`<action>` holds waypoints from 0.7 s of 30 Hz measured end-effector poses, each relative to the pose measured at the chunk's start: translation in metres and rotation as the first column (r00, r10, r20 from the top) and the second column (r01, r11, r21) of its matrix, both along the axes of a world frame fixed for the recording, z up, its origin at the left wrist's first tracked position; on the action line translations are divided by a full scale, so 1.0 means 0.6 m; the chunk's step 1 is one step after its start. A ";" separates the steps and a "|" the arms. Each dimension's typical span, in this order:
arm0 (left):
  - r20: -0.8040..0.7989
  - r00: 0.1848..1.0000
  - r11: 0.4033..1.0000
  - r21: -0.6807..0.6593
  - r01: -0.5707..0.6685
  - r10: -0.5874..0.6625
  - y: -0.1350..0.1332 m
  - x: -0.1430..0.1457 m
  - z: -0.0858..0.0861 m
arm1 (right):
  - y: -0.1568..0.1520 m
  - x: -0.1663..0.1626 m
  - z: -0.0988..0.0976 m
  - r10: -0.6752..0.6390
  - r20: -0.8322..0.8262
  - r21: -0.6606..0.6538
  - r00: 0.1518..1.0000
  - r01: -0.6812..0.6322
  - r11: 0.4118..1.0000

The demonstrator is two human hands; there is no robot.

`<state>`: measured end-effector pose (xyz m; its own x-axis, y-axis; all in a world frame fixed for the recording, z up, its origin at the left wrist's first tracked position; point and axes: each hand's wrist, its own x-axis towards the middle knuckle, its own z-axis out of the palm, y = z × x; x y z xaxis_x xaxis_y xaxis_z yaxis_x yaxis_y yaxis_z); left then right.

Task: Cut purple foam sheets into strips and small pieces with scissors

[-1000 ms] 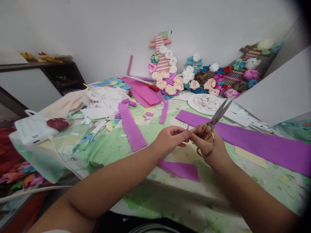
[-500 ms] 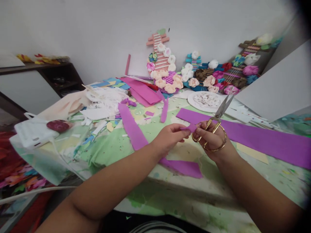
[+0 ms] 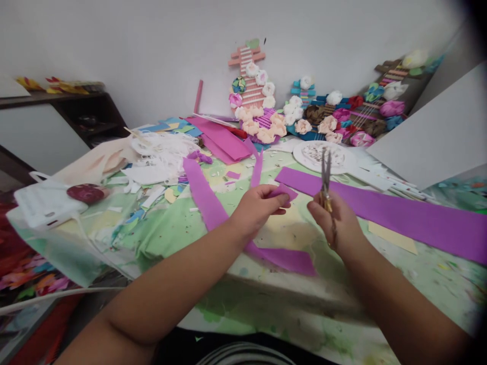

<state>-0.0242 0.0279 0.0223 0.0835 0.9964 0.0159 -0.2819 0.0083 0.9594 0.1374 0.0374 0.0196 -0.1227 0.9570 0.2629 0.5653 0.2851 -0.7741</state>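
Note:
Pinched in my left hand (image 3: 258, 208) is a small purple piece of paper (image 3: 283, 191), its free corner pointing right. My right hand (image 3: 338, 218) holds gold-handled scissors (image 3: 326, 177) upright, blades pointing up and nearly together, apart from the paper. Beneath my left forearm runs a long purple strip (image 3: 207, 197), which bends and continues to the right as another length (image 3: 285, 258). A wide purple band (image 3: 403, 215) lies behind and to the right of my right hand.
Pink sheets (image 3: 218, 139) and a heap of white strings (image 3: 163, 152) lie at the back left. A white plate (image 3: 304, 157) with scraps stands behind the scissors. Flower-covered instrument-shaped crafts (image 3: 251, 96) lean on the wall. A white power bank-like box (image 3: 47, 208) sits far left.
My right hand has moved away from the purple piece and turned the scissors upright, their blades now closer to edge-on. My left hand keeps the piece, shifted slightly left.

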 end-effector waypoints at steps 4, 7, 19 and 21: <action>0.148 0.981 0.992 0.003 -0.129 0.127 0.007 -0.007 -0.004 | -0.011 -0.012 0.008 0.067 0.407 -0.012 0.911 -0.068 0.998; 0.258 0.944 0.979 -0.063 -0.194 0.204 0.011 -0.009 -0.006 | -0.013 -0.023 0.007 0.085 0.516 -0.031 0.852 -0.080 0.996; 0.218 0.970 0.991 -0.104 -0.086 0.107 0.010 0.004 -0.016 | -0.012 -0.039 -0.010 0.148 0.469 -0.074 0.871 -0.128 0.989; 0.212 0.973 0.993 -0.096 -0.068 0.087 0.010 0.005 -0.017 | -0.013 -0.039 -0.010 0.147 0.459 -0.064 0.876 -0.133 0.989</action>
<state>-0.0210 0.0339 0.0121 0.0104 0.9980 -0.0625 -0.4851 0.0597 0.8724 0.1137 0.0297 0.0135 -0.3562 0.9272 0.1156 0.8164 0.3690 -0.4442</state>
